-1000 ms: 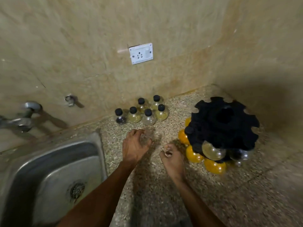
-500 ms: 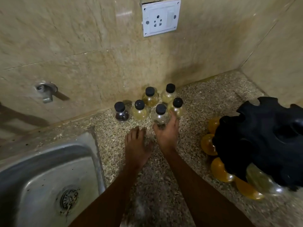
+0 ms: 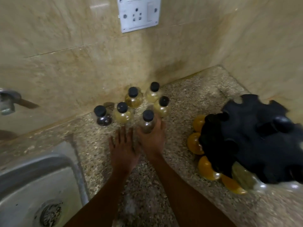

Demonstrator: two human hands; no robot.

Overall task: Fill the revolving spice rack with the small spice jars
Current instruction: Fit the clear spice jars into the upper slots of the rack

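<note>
Spice jars [image 3: 122, 112] stood clustered on surface [image 3: 180, 112] by the wall. Left hand [image 3: 123, 149] lay flat, fingers straight, just below them. Right hand [image 3: 152, 136] wrapped its grip around front jar [image 3: 147, 122]. Rack [image 3: 255, 141] at right was blurred, edge cut off.

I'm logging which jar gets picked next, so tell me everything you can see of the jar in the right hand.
The small spice jar is clear, plastic or glass, with a round black screw cap on a narrow neck above a bulbous body. It holds something dark brownish. It is upright, nearest the person in the cluster of jars by the wall. The right hand grips its lower body from the near side. Whether it stands on the counter is unclear.
</note>
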